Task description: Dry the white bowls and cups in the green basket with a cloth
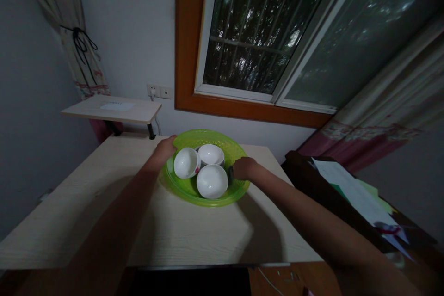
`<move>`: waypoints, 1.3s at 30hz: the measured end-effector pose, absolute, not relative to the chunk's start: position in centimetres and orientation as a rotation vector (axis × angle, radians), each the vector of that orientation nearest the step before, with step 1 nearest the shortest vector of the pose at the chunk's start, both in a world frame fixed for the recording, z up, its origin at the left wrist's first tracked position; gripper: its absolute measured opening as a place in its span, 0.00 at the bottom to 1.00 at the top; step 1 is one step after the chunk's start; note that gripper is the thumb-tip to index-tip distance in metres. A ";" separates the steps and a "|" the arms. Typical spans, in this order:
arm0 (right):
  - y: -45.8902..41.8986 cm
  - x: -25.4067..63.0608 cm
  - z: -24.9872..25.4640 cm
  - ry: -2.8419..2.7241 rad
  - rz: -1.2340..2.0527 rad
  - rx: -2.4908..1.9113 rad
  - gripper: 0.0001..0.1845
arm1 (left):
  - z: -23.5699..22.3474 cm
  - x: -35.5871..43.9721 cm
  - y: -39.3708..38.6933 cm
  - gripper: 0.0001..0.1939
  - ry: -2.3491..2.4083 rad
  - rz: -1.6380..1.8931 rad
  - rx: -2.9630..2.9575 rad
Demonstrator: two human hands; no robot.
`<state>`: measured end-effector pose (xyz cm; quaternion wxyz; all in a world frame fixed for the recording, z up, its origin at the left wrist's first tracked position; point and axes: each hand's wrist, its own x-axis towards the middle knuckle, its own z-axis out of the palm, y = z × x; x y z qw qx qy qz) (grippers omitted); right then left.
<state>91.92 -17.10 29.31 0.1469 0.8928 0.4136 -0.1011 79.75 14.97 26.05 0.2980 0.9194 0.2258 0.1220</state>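
A round green plastic basket [208, 202] is over the pale table, and I cannot tell whether its base touches the tabletop. Three white bowls sit inside it, mouths up: a left bowl [186, 163], a back bowl [211, 154] and a front bowl [212, 182]. My left hand [164, 149] grips the basket's left rim, its fingers partly hidden. On the right side, my right hand [244, 169] is closed over the rim with its fingers curled inward. A small dark patch [231, 172] shows by those fingertips; what it is I cannot make out.
The light wooden table [194, 240] carries a small raised shelf [138, 109] at the back left, with a paper [117, 106] on it. Behind are a wall socket [153, 90] and a barred window [256, 32]. Papers [354, 189] lie on dark furniture at right.
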 end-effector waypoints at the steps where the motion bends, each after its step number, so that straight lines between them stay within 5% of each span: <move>1: -16.8 92.1 29.0 1.197 -0.266 2.540 0.13 | 26.0 79.8 15.0 0.30 0.602 0.326 2.441; 13: -13.2 95.5 27.2 1.304 0.068 2.427 0.33 | 25.8 80.0 15.4 0.28 0.573 0.310 2.440; 31: -16.2 93.6 26.2 1.164 0.121 2.386 0.21 | 25.7 79.7 15.3 0.30 0.543 0.346 2.397; 39: -15.1 95.5 26.0 1.293 0.309 2.385 0.27 | 25.4 80.0 15.8 0.29 0.541 0.343 2.431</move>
